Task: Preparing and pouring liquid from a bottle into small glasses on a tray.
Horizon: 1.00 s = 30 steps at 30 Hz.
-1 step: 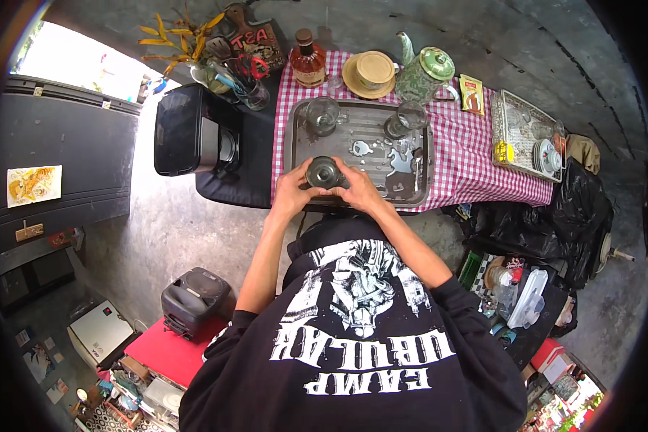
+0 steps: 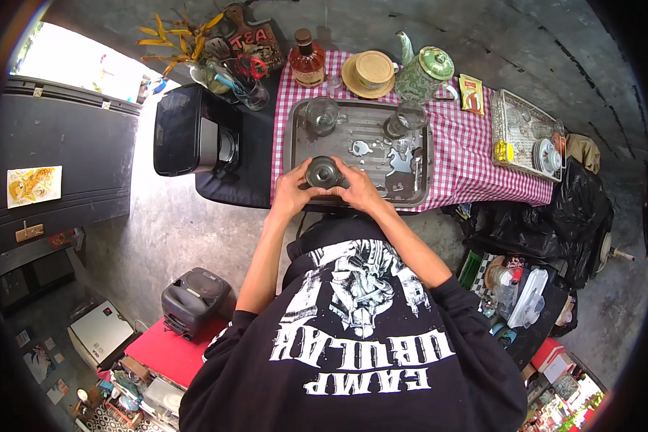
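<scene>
Both my hands are wrapped round a clear glass (image 2: 323, 171) at the near left of a dark ribbed tray (image 2: 360, 108). My left hand (image 2: 292, 191) grips its left side, and my right hand (image 2: 358, 190) closes on the right side. The fingertips almost meet at the near side of the glass. Farther back on the tray stand two more glass mugs, one at left (image 2: 322, 117) and one at right (image 2: 406, 119). Between them and my right hand, spilled water (image 2: 400, 162) lies on the tray. Whether the held glass touches the tray, I cannot tell.
Behind the tray stand an amber bottle (image 2: 307, 63), a lidded cup on a saucer (image 2: 374, 70) and a green teapot (image 2: 426, 72). A wire basket of dishes (image 2: 507, 119) sits at right on the checkered cloth (image 2: 453, 155). At left is a black appliance (image 2: 183, 133).
</scene>
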Motion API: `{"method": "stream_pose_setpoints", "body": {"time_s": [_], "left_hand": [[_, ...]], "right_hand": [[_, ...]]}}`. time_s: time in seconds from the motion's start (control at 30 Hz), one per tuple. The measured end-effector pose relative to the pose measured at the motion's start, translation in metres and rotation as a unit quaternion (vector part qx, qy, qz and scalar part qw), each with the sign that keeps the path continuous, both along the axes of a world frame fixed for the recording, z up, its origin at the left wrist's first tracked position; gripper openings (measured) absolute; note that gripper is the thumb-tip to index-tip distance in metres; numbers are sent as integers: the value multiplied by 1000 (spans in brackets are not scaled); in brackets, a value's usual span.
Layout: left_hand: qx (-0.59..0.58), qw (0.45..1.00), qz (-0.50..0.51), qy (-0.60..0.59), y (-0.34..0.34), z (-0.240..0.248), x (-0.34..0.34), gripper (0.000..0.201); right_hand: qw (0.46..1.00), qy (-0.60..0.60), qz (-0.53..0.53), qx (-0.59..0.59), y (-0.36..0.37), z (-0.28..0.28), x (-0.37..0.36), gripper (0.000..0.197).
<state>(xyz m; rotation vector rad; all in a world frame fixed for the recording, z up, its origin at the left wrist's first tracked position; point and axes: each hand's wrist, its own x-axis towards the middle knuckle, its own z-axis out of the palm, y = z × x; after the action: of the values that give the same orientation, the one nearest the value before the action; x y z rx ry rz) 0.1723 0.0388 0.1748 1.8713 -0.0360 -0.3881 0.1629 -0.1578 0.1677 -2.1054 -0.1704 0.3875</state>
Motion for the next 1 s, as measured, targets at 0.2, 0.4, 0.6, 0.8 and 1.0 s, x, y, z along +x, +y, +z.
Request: {"method": "stream_pose_setpoints", "body": {"time_s": [0.2,0.4,0.6,0.8,1.0], "left_hand": [[4,1000,-1,7,-1,3,1,78],[-2,1000,2,10,-1,0,1,78],[-2,999,13,34,-2,8,0,80],[3,999,11,47,4,10,-3,81],[-22,997,27,64,-2,10,-3,81]], "right_hand": [[1000,-4,1,3,-3,-10,0,76],[1000,-12,0,9,-3,-8,0,77],[1000,-25,-3,12,0,-8,-1,78],[999,-23,-6,48,5,-13,-4,80],[999,-19,1,28,-1,-14,-2,79]]}}
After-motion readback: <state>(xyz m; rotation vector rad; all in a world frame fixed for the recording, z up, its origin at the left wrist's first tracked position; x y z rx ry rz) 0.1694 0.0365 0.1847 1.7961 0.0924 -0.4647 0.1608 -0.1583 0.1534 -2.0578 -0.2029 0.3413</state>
